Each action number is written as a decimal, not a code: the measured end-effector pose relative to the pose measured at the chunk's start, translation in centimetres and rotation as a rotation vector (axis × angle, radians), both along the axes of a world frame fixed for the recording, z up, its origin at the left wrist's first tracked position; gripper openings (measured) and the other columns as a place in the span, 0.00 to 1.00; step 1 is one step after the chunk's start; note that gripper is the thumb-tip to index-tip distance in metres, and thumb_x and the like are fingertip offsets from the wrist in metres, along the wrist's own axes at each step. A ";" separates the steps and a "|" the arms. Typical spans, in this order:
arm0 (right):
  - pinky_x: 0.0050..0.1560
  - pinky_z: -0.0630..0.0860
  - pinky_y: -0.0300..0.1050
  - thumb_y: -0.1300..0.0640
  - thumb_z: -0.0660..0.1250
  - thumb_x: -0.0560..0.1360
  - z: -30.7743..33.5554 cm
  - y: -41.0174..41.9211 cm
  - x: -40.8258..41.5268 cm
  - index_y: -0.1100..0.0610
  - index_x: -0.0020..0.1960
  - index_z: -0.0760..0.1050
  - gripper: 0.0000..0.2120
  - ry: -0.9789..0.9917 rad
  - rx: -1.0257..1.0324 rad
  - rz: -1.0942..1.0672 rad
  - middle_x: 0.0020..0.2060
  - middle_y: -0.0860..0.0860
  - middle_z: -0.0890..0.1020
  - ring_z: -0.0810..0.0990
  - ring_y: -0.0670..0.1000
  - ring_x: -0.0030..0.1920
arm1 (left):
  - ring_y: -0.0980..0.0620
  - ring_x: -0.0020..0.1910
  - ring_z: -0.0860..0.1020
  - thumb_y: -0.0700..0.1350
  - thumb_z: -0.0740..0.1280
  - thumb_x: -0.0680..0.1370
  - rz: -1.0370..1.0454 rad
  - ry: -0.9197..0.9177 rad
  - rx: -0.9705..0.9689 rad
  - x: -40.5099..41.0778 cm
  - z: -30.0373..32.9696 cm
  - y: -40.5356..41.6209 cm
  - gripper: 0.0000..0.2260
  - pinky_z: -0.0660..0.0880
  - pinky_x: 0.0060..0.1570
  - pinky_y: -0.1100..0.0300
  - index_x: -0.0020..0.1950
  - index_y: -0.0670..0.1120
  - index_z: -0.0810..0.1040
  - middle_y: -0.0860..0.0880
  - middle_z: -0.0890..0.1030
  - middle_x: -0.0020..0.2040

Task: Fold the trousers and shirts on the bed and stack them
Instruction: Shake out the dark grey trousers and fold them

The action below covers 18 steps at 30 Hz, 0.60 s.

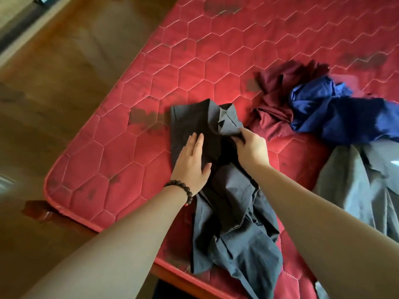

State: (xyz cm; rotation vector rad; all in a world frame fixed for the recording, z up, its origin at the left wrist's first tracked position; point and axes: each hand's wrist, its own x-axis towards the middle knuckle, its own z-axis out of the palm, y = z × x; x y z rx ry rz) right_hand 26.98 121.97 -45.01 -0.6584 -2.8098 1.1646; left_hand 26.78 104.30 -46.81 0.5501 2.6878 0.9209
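Note:
A dark grey shirt (228,212) lies lengthwise near the corner of the red quilted mattress (133,152), its collar end pointing away from me. My left hand (192,162) rests flat on the shirt's left side, fingers straight, a bead bracelet on the wrist. My right hand (250,145) pinches a fold of the shirt just below the collar. To the right lie a crumpled maroon garment (274,111), a crumpled blue garment (336,113) partly over it, and a lighter grey garment (356,186) spread out.
The mattress corner sits at the lower left, with its front edge running along the bottom of the view. Brown wooden floor (64,83) lies to the left. A wooden bed leg (36,212) shows under the corner.

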 end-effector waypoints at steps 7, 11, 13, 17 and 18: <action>0.48 0.72 0.44 0.64 0.65 0.75 14.1 2.2 3.2 0.59 0.51 0.80 0.08 0.215 -0.022 0.015 0.43 0.53 0.84 0.81 0.53 0.45 | 0.58 0.73 0.61 0.56 0.69 0.75 0.061 -0.107 0.321 -0.8 13.3 4.7 0.35 0.55 0.65 0.75 0.76 0.45 0.60 0.53 0.65 0.74; 0.51 0.75 0.44 0.70 0.61 0.72 23.6 0.5 4.9 0.57 0.53 0.82 0.16 0.295 -0.100 0.005 0.44 0.50 0.85 0.82 0.49 0.46 | 0.73 0.48 0.76 0.52 0.71 0.75 0.075 -0.193 0.586 0.5 23.6 7.1 0.09 0.66 0.46 0.81 0.53 0.58 0.75 0.64 0.78 0.47; 0.49 0.76 0.40 0.72 0.59 0.71 28.3 0.1 5.3 0.57 0.52 0.82 0.19 0.324 -0.166 -0.007 0.43 0.48 0.85 0.81 0.45 0.46 | 0.76 0.44 0.75 0.53 0.72 0.74 0.060 -0.191 0.619 0.7 28.4 7.4 0.09 0.66 0.43 0.81 0.51 0.57 0.75 0.64 0.78 0.45; 0.40 0.72 0.29 0.72 0.61 0.72 38.9 1.5 5.7 0.52 0.46 0.80 0.17 0.384 -0.206 0.071 0.36 0.39 0.81 0.77 0.32 0.36 | 0.70 0.52 0.74 0.53 0.75 0.70 -0.031 -0.031 0.640 -0.4 37.6 6.7 0.23 0.66 0.51 0.81 0.63 0.55 0.72 0.65 0.75 0.54; 0.42 0.73 0.32 0.71 0.62 0.73 41.8 2.0 5.9 0.53 0.47 0.80 0.15 0.385 -0.187 0.122 0.37 0.40 0.81 0.76 0.32 0.36 | 0.69 0.55 0.73 0.52 0.76 0.69 -0.066 0.004 0.645 -0.9 40.0 6.4 0.29 0.65 0.55 0.79 0.67 0.53 0.70 0.62 0.74 0.58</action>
